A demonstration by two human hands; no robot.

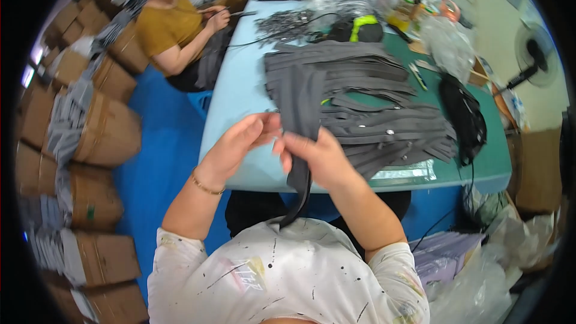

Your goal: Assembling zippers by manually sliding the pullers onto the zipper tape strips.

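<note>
A long dark grey fabric strip [302, 108] runs from the grey pile toward me, and its end hangs past the table edge above my lap. My right hand [321, 153] is closed on it, with the thumb across the front and the fingertips coming round the left side. Close to the strip's left edge is my left hand [249, 135], half curled with its fingers apart; nothing shows in it. Beyond and to the right of my hands lie stacked grey strips [378, 123], several with small shiny pieces on them.
A table [240, 84] has a light blue left side and a green right side. On its right lie a black bag [462, 117], a cutter [418, 76] and clear plastic bags [447, 42]. A co-worker [180, 30] sits at the left edge. Cardboard boxes [111, 123] line the left.
</note>
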